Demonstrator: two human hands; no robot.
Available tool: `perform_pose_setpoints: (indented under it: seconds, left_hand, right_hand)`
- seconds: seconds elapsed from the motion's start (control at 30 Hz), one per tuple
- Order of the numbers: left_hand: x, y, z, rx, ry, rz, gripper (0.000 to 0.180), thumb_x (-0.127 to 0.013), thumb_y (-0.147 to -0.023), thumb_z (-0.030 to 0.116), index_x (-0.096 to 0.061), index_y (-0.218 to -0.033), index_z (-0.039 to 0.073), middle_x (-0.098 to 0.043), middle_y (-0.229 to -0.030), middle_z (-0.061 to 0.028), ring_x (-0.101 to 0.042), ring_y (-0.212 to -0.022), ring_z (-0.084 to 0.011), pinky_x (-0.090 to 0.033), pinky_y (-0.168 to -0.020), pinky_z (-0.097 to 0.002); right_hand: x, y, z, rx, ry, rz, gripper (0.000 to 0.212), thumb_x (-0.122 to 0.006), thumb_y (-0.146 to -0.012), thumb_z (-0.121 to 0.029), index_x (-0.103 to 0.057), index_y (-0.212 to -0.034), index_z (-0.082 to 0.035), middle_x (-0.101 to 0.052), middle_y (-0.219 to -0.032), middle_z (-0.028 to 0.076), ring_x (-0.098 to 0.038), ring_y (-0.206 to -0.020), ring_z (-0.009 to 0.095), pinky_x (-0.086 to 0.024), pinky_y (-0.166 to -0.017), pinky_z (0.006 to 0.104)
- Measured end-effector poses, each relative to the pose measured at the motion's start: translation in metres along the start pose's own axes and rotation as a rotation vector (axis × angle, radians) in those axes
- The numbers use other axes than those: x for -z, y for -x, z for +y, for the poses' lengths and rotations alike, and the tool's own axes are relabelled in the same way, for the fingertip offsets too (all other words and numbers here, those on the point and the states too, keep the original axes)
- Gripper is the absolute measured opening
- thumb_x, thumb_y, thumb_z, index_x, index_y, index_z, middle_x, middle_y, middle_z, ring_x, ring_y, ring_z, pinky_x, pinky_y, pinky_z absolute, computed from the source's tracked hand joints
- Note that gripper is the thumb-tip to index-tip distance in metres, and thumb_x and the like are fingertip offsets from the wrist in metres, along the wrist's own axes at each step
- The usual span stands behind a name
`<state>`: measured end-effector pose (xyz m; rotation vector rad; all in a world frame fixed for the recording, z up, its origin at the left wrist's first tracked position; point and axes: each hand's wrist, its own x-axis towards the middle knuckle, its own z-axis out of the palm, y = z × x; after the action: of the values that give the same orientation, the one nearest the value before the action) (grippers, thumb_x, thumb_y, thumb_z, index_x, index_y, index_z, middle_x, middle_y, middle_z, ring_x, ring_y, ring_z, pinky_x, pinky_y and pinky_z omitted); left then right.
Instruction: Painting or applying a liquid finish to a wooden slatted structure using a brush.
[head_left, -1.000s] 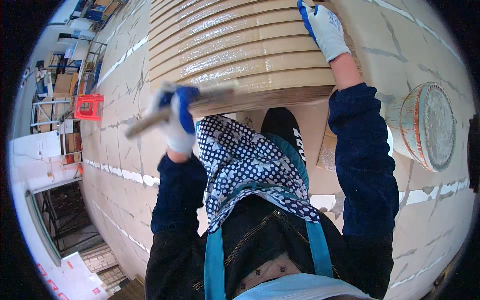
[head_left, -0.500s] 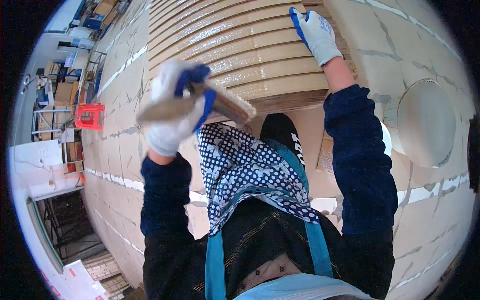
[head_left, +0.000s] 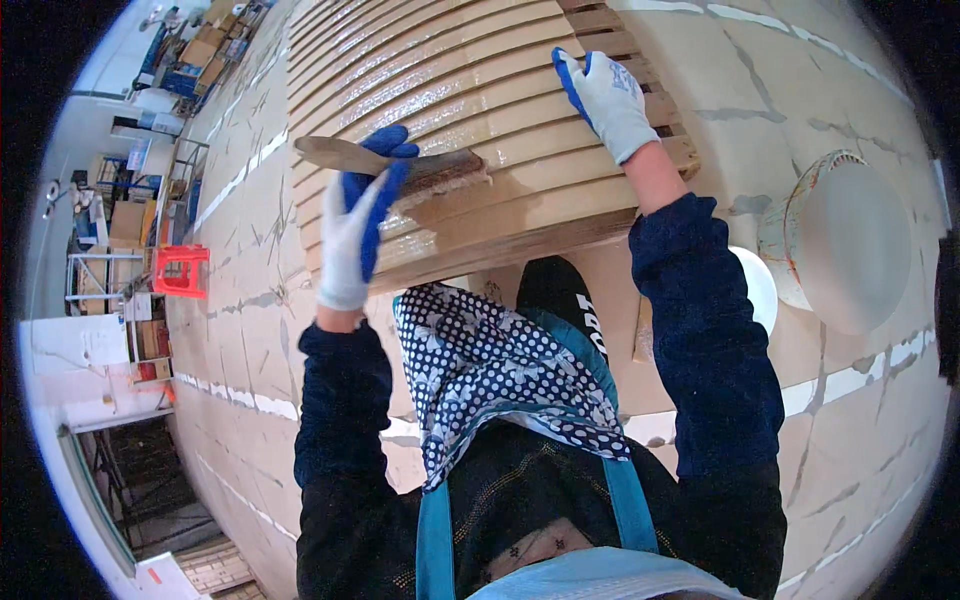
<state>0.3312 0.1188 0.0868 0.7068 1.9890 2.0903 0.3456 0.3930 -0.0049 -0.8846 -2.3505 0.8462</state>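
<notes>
My left hand (head_left: 362, 215), in a white glove with blue-coated fingers, holds a wide brush by its wooden handle (head_left: 340, 155). The brush's pale bristles (head_left: 450, 182) lie against the nearest of several overlapping tan boards (head_left: 540, 115), fanned out in steps. A wet, shiny coat covers much of their exposed strips, and a darker damp patch shows beside the brush. At the boards' right edge, my gloved right hand (head_left: 605, 100) has its thumb on top and its other fingers curled over the side, partly hidden.
Under the boards is a wooden pallet (head_left: 665, 120). To the right stand a large round tub (head_left: 785, 235) with a pale grey top and a white round thing (head_left: 755, 290), partly behind my sleeve. A red plastic stool (head_left: 181, 271) and loaded shelves (head_left: 110, 215) are at the left.
My left hand has swung the brush forward from the boards' near side onto their surface. My right hand has shifted slightly left and nearer along the edge.
</notes>
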Motion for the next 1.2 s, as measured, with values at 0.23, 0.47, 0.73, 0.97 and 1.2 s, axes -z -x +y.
perform_pose_setpoints:
  seconds: [0.23,0.47,0.73,0.97,1.2]
  left_hand:
    - [-0.002,-0.109,-0.038,-0.358,-0.290,0.129,0.024,-0.057,-0.089,0.019,-0.059,-0.085,-0.005,-0.062,-0.071,-0.0059,-0.055,-0.064,-0.0126,-0.044,-0.059,-0.0300]
    - [-0.013,-0.251,-0.035,-0.500,-0.724,0.280,0.044,-0.054,-0.086,0.039,-0.060,-0.097,-0.003,-0.063,-0.087,-0.0207,-0.059,-0.083,-0.0365,-0.045,-0.071,-0.0386]
    - [-0.030,-0.085,-0.047,-0.382,-0.547,0.056,0.024,-0.057,-0.087,0.018,-0.059,-0.077,-0.003,-0.057,-0.061,-0.0042,-0.052,-0.057,-0.0106,-0.041,-0.053,-0.0295]
    - [-0.015,0.002,-0.033,-0.158,-0.400,-0.045,0.022,-0.058,-0.088,0.014,-0.059,-0.075,-0.003,-0.056,-0.060,-0.0033,-0.048,-0.054,-0.0094,-0.038,-0.049,-0.0274]
    - [-0.027,-0.056,-0.040,-0.536,-0.733,0.203,0.022,-0.061,-0.086,0.017,-0.055,-0.075,-0.002,-0.053,-0.059,-0.0040,-0.049,-0.053,-0.0142,-0.038,-0.051,-0.0295]
  right_hand:
    - [0.003,0.001,0.002,0.031,0.028,0.009,0.057,-0.042,-0.087,-0.053,-0.059,-0.087,0.001,-0.064,-0.083,0.024,-0.062,-0.083,0.038,-0.047,-0.076,0.0467]
    - [-0.003,-0.002,-0.003,-0.003,-0.026,-0.049,0.060,-0.042,-0.085,-0.057,-0.060,-0.091,0.000,-0.064,-0.083,0.022,-0.060,-0.085,0.038,-0.045,-0.077,0.0444]
    - [-0.002,0.000,0.010,0.054,0.062,0.009,0.058,-0.042,-0.087,-0.054,-0.060,-0.089,0.001,-0.064,-0.083,0.024,-0.062,-0.084,0.039,-0.047,-0.078,0.0469]
    - [-0.001,0.003,0.006,0.083,0.041,0.031,0.058,-0.042,-0.086,-0.055,-0.061,-0.088,0.001,-0.064,-0.083,0.025,-0.062,-0.084,0.039,-0.047,-0.078,0.0468]
    - [0.001,-0.001,-0.003,0.112,0.063,0.028,0.057,-0.043,-0.087,-0.053,-0.059,-0.086,0.002,-0.062,-0.084,0.025,-0.059,-0.086,0.039,-0.045,-0.078,0.0459]
